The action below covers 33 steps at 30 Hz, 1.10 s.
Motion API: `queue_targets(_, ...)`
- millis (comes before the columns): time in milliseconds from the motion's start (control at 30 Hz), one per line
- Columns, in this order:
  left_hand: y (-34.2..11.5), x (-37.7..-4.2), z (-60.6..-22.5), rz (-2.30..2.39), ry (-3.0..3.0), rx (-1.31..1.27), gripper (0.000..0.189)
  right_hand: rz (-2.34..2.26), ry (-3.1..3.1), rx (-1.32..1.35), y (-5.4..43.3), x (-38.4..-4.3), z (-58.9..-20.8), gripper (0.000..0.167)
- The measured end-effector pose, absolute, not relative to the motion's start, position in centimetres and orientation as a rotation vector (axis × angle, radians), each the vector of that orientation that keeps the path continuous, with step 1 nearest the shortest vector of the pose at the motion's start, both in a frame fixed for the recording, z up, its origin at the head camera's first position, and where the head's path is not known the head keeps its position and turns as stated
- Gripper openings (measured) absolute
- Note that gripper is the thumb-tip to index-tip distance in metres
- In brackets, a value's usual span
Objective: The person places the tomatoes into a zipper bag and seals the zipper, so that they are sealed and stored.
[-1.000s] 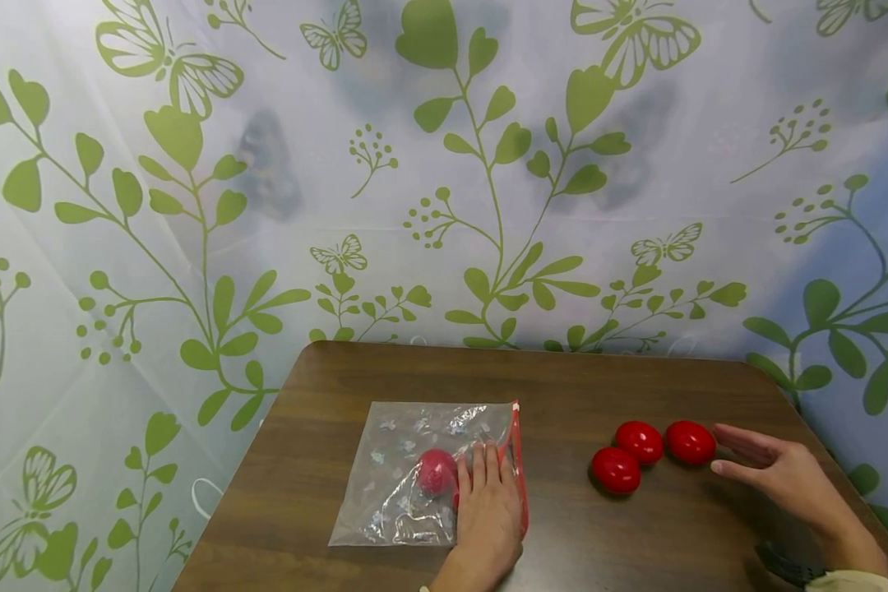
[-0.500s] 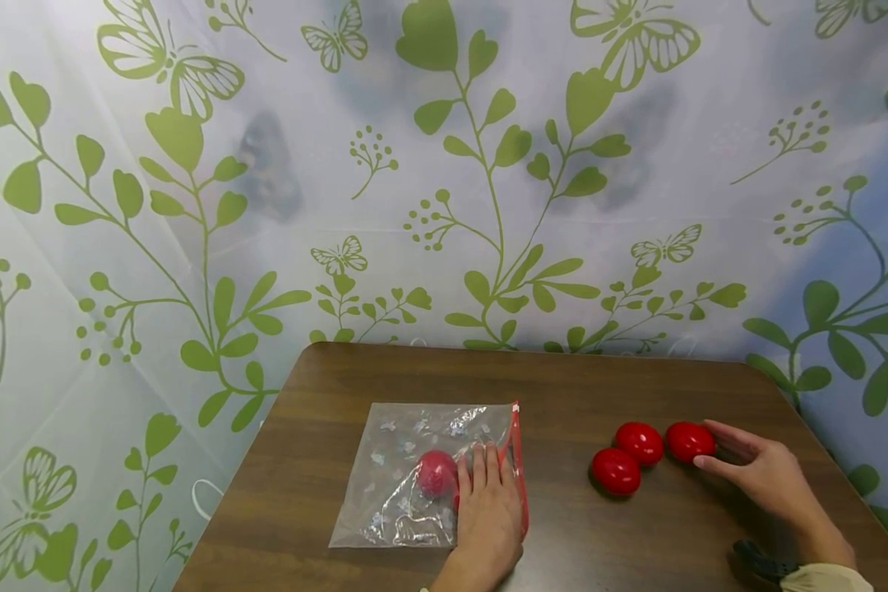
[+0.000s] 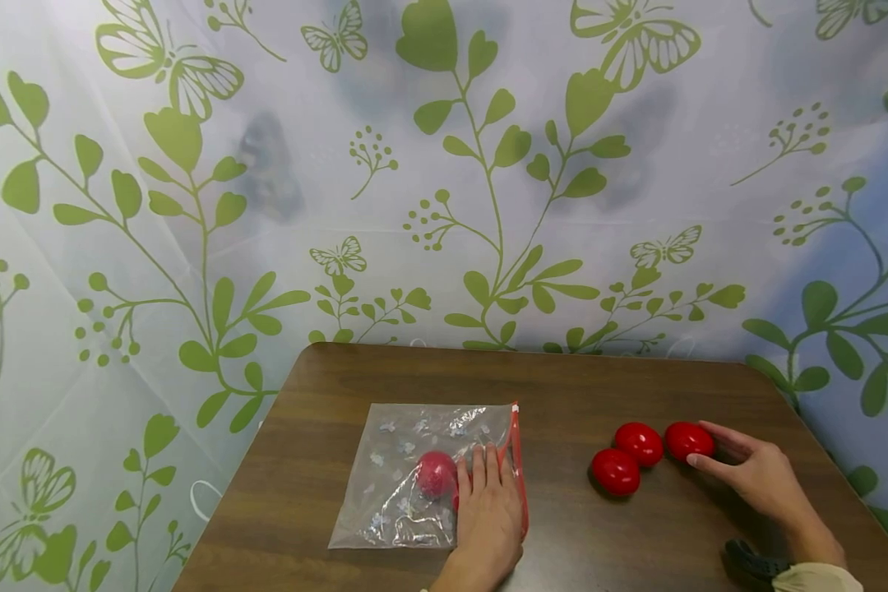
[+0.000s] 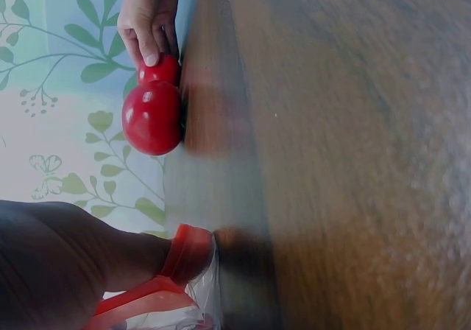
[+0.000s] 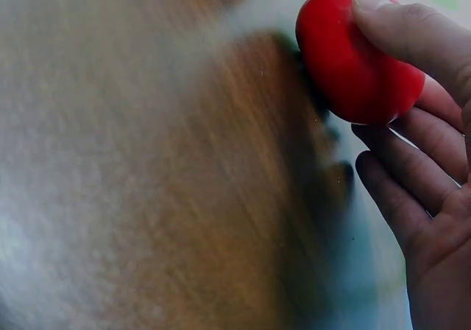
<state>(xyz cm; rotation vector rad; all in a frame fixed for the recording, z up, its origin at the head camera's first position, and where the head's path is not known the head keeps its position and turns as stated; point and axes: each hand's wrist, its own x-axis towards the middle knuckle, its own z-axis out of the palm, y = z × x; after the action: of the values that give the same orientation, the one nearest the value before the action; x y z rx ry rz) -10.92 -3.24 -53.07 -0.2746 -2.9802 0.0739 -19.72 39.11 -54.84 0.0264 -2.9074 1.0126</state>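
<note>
A clear zip bag [image 3: 392, 444] printed with small pale marks and edged in red lies on the table. Inside it sits a red egg-shaped ball [image 3: 435, 474]. My left hand [image 3: 486, 514] rests on the bag's red-edged side, fingers straight; the left wrist view shows the red edge [image 4: 188, 253] around a digit's tip. On the right, my right hand [image 3: 758, 477] holds a glossy red egg [image 3: 688, 442], thumb on one side and fingers on the other. In the right wrist view the thumb lies across this egg [image 5: 353, 57]. Two more red eggs, one behind [image 3: 640, 444] and one in front [image 3: 616, 472], lie beside it.
The brown wooden table [image 3: 562, 395] has rounded back corners. Behind it hangs a pale curtain [image 3: 340, 164] with green leaves and butterflies. A white loop [image 3: 203, 500] hangs by the table's left edge.
My right hand has moved left to the rightmost egg, and its thumb and fingers have closed around it. The left hand and the bag have stayed in place.
</note>
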Motion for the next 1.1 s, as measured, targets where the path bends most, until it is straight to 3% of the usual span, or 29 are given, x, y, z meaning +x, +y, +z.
queue_targets(667, -3.3, -10.9, -53.1, 0.076, -2.978, -0.284, 0.101, 1.056, -2.846, 0.020, 38.8, -17.9, -53.7, 0.075)
queue_targets(1100, -3.4, -10.8, -53.0, 0.088, -2.974, -0.300, 0.101, 1.039, -2.956, -0.044, 37.5, -16.0, -51.3, 0.083)
